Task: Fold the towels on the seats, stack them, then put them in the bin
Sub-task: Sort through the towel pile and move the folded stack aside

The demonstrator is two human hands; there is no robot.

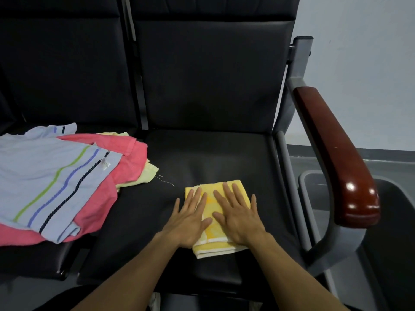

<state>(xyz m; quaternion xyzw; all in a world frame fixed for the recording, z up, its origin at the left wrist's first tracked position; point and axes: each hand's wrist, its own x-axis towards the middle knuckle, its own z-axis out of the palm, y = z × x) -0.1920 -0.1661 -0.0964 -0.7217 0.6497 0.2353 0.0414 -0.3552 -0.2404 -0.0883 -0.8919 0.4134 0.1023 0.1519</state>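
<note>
Hands, left [189, 217] and right [237, 217], spread flat, pressing the folded yellow towel [212, 202] on the seat [202, 158]; smooth outward so creases set evenly

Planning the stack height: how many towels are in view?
4: folded yellow towel under both hands; striped blue towel, pink towel, pale yellow towel piled at left. More may be hidden.

A yellow towel [211, 203] with white bands is lying on the black seat [202, 158]; a pale blue towel [45, 171] striped green, blue and navy is covering a pink one [128, 158].
</note>
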